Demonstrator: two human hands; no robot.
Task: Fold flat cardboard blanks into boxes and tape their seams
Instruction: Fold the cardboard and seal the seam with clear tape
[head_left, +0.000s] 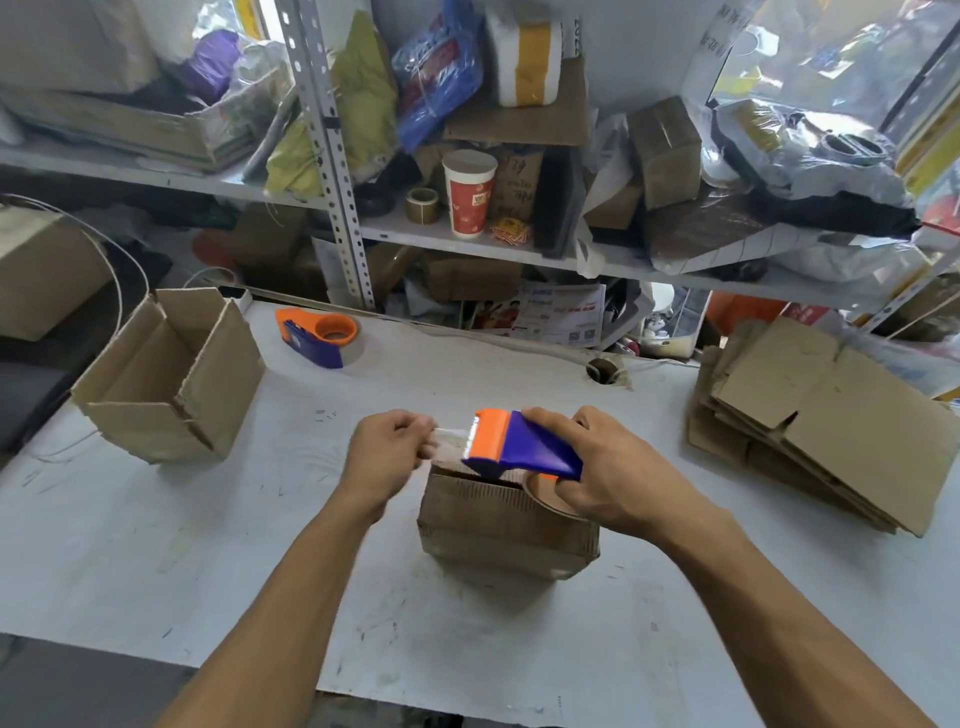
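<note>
A small folded cardboard box stands on the white table in front of me. Just above its top, my right hand grips an orange and blue tape dispenser. My left hand pinches the free end of the clear tape pulled out from the dispenser's orange blade end. An assembled box with its flaps up sits at the left. A stack of flat cardboard blanks lies at the right.
A second orange and blue tape dispenser rests at the back of the table. Behind the table rise metal shelves crowded with bags, boxes, a paper cup and a tape roll. A cable hole opens near the table's back edge.
</note>
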